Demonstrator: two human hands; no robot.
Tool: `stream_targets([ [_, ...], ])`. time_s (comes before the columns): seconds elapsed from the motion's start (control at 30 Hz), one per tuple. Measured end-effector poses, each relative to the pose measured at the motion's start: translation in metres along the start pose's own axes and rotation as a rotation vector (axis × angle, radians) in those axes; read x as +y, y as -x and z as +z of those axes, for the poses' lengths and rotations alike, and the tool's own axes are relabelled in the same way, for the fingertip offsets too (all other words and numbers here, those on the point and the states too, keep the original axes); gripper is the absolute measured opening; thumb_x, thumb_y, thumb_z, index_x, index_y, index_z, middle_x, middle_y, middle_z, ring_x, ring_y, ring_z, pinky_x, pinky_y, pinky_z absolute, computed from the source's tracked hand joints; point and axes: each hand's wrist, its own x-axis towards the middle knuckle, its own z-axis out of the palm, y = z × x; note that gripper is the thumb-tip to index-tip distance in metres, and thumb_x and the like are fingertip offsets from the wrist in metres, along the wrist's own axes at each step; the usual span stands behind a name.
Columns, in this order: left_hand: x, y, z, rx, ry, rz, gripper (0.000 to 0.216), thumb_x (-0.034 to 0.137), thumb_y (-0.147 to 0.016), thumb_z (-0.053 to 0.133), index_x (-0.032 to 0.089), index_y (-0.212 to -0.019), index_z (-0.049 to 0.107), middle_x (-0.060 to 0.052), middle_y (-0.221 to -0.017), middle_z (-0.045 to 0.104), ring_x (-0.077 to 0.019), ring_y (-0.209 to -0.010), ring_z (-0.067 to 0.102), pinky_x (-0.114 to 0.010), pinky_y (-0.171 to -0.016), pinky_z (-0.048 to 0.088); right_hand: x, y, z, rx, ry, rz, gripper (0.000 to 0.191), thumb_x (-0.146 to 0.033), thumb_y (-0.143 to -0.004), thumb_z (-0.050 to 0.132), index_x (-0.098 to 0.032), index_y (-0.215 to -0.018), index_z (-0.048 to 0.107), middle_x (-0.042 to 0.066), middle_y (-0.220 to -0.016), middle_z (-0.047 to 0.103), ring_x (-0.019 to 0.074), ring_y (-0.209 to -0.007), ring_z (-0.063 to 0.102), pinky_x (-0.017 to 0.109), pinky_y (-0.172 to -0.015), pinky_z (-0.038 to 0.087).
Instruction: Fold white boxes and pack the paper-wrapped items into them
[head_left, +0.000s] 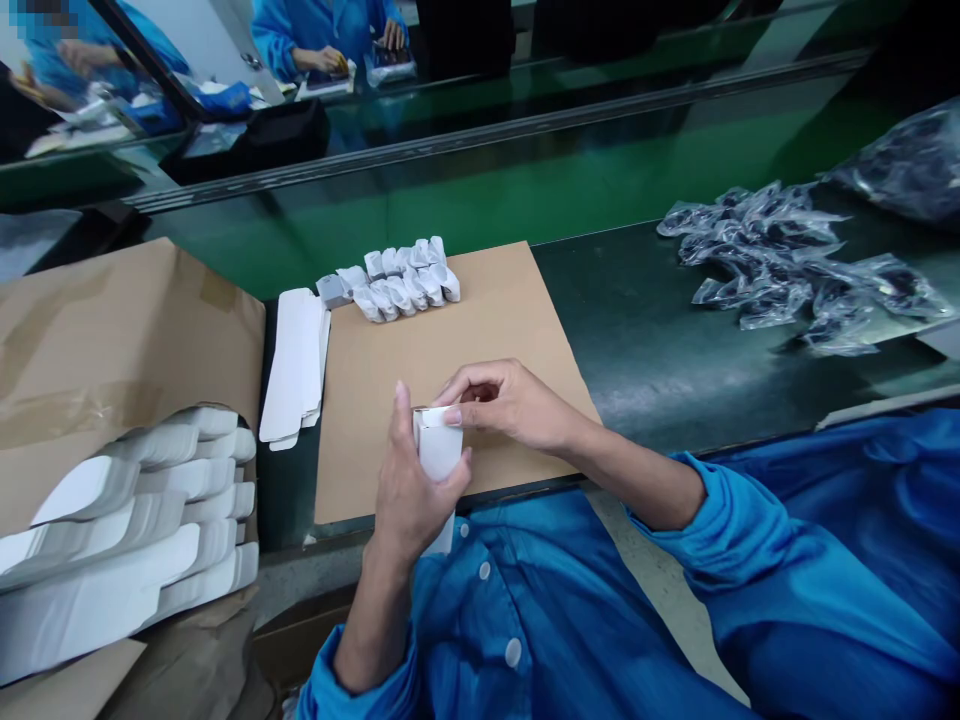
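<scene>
A small white carton stands upright in my left hand, whose fingers wrap around its sides. At the carton's top end, my right hand pinches the flap between thumb and fingers. Both hands are over the near edge of a brown cardboard sheet. Toward the back of the sheet sit several small wrapped grey-white pieces in rows. To their left lies a stack of flat white cartons. Whatever is inside the held carton cannot be seen.
A large cardboard box at left holds many flat white cartons. On the dark green bench, several clear-bagged black items lie at right, near a bigger plastic bag. Co-workers in blue sleeves work beyond the green partition.
</scene>
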Motion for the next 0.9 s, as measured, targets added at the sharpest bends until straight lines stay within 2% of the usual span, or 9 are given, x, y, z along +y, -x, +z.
stream_targets([
  [0.1, 0.001, -0.001, -0.004, -0.063, -0.048, 0.025, 0.097, 0.032, -0.079, 0.07, 0.022, -0.156, 0.012, -0.021, -0.144, 0.046, -0.0337, -0.123, 0.056, -0.046, -0.094, 0.052, 0.001, 0.003, 0.002, 0.036, 0.012, -0.004, 0.025, -0.037, -0.078, 0.075, -0.015, -0.089, 0.074, 0.002, -0.08, 0.069, 0.0102, -0.065, 0.053, 0.024, -0.06, 0.041],
  [0.23, 0.002, -0.001, -0.003, -0.084, -0.014, -0.029, 0.096, 0.033, -0.081, 0.069, 0.021, -0.157, 0.01, -0.021, -0.144, 0.046, -0.0344, -0.125, 0.054, -0.047, -0.095, 0.052, 0.002, 0.007, 0.002, 0.043, 0.018, -0.042, 0.026, -0.039, -0.08, 0.074, -0.016, -0.09, 0.075, 0.004, -0.087, 0.071, 0.0125, -0.074, 0.059, 0.026, -0.068, 0.046],
  [0.43, 0.002, -0.001, 0.0, -0.178, 0.018, -0.053, 0.094, 0.033, -0.083, 0.066, 0.022, -0.157, 0.008, -0.021, -0.14, 0.049, -0.033, -0.117, 0.059, -0.048, -0.091, 0.053, 0.008, 0.013, 0.0, 0.085, -0.031, 0.039, 0.031, -0.043, -0.078, 0.075, -0.015, -0.092, 0.076, 0.004, -0.083, 0.07, 0.0114, -0.068, 0.058, 0.023, -0.058, 0.047],
  [0.63, 0.001, 0.0, 0.0, -0.171, -0.015, 0.037, 0.097, 0.029, -0.083, 0.065, 0.022, -0.157, 0.003, -0.02, -0.138, 0.05, -0.0321, -0.119, 0.058, -0.047, -0.092, 0.053, 0.012, 0.014, 0.003, 0.14, -0.018, 0.031, 0.027, -0.041, -0.081, 0.073, -0.015, -0.09, 0.075, 0.001, -0.074, 0.067, 0.0097, -0.06, 0.056, 0.022, -0.054, 0.046],
  [0.77, 0.001, 0.0, 0.001, -0.188, -0.006, 0.024, 0.096, 0.029, -0.084, 0.063, 0.022, -0.157, 0.001, -0.021, -0.141, 0.049, -0.0307, -0.115, 0.06, -0.045, -0.09, 0.054, 0.014, 0.016, 0.003, 0.149, 0.086, -0.026, 0.02, -0.034, -0.083, 0.07, -0.016, -0.09, 0.075, 0.004, -0.085, 0.072, 0.0137, -0.074, 0.064, 0.026, -0.066, 0.051],
  [0.9, 0.003, 0.002, 0.003, -0.216, -0.02, 0.02, 0.096, 0.029, -0.085, 0.063, 0.022, -0.157, 0.0, -0.022, -0.144, 0.046, -0.0316, -0.118, 0.059, -0.045, -0.09, 0.055, 0.018, 0.021, 0.006, 0.182, 0.32, -0.17, 0.014, -0.024, -0.088, 0.064, -0.017, -0.091, 0.075, 0.006, -0.095, 0.073, 0.0168, -0.087, 0.068, 0.03, -0.077, 0.054],
])
